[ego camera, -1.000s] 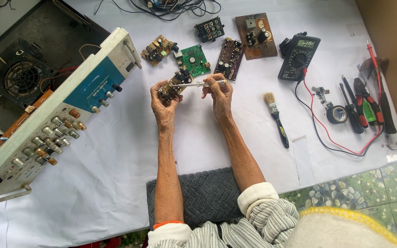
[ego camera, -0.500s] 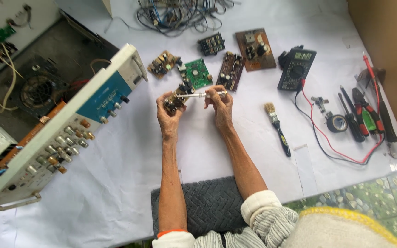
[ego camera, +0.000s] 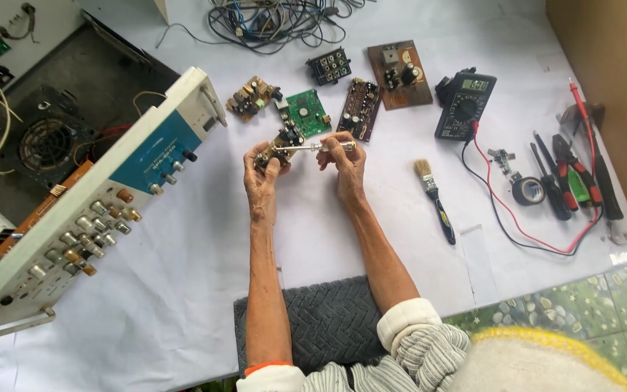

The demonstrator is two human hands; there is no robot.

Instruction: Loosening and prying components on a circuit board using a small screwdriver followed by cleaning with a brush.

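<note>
White sheet point(ego camera: 183, 290); small part point(ego camera: 284, 141) half hidden by left hand point(ego camera: 263, 174)

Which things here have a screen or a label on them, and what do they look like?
Multimeter: right of the circuit boards, black, with a small greyish screen on top and a round dial.
Amplifier front panel: left of the left hand, long and white, with a blue label patch and rows of knobs.
No packages or signs show.
</note>
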